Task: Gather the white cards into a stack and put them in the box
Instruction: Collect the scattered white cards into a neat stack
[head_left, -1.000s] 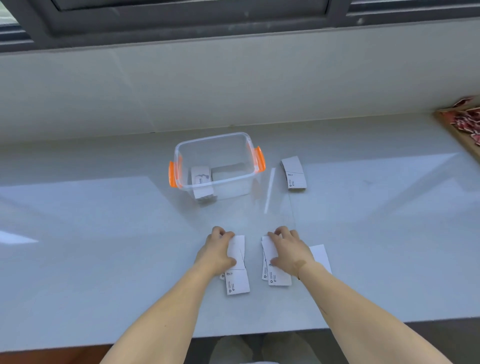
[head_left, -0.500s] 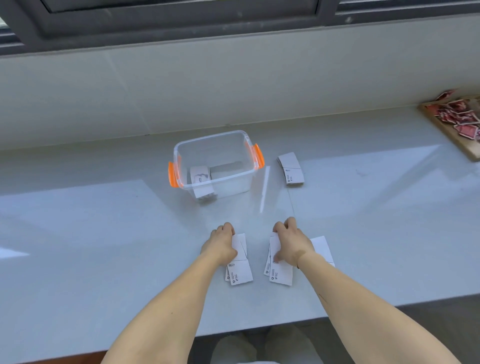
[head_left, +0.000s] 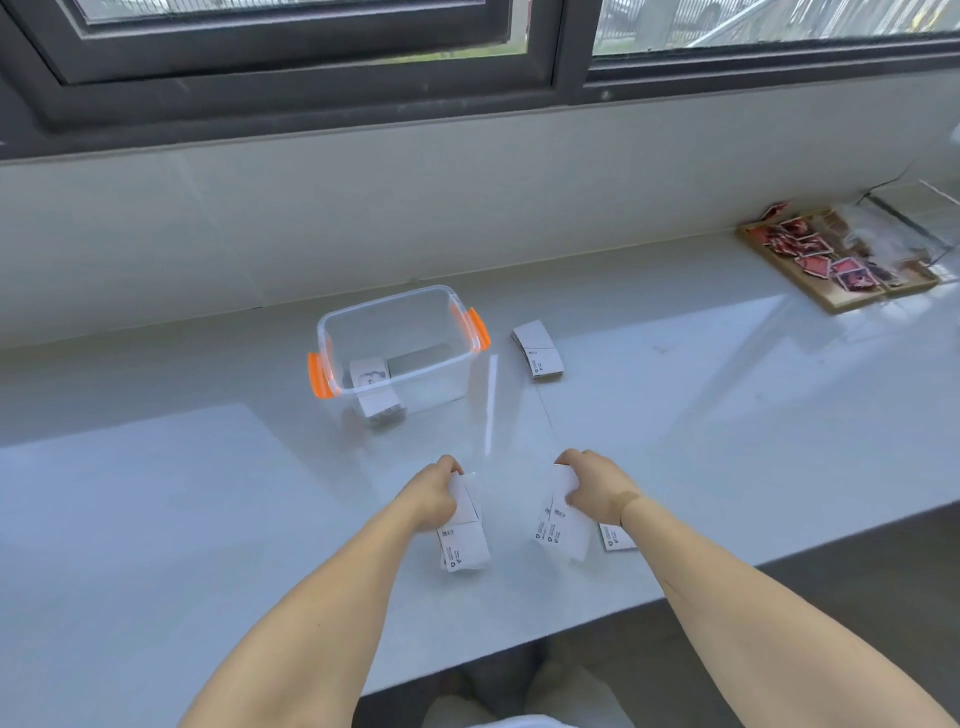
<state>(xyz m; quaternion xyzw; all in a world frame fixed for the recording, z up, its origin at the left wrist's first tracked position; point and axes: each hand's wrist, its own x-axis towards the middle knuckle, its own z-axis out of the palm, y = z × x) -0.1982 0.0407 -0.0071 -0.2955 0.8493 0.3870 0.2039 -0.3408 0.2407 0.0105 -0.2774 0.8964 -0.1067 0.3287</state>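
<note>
A pale glossy surface (head_left: 156, 493) runs under the window. Since a second ago both hands have lifted their cards off it: the left hand (head_left: 434, 496) has its grip closed on a small stack (head_left: 464, 540), the right hand (head_left: 597, 486) on another stack (head_left: 563, 525). One card (head_left: 615, 537) still lies beside it, more cards (head_left: 537, 349) sit right of the clear box (head_left: 400, 348) at frame center, so merging likely comes next.

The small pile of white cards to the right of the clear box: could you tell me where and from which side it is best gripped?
Probably from above, pinching the two long edges of the card pile. It lies flat and slightly fanned on the counter, apart from the box, so both sides are free.
</note>
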